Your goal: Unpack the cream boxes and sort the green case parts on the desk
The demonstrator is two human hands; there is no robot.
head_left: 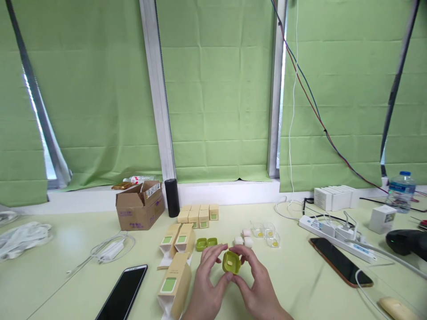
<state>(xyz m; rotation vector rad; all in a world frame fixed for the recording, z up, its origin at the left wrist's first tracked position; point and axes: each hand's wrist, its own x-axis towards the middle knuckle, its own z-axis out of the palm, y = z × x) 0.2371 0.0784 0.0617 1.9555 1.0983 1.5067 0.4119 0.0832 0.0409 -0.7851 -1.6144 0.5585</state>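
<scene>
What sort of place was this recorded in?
Probably a workroom or office: a long table runs along windows covered by green blinds, with a power strip holding plugs and small cartons grouped on the tabletop. Little else of the room shows.

One phone (122, 293) is laid left of the left hand (207, 282), and a second phone (340, 261) right of the right hand (261, 283).

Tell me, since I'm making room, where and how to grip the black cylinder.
Probably round the upper half of the black cylinder, from above: it stands upright, with the cardboard box close on the left and lower small boxes on the right.
</scene>
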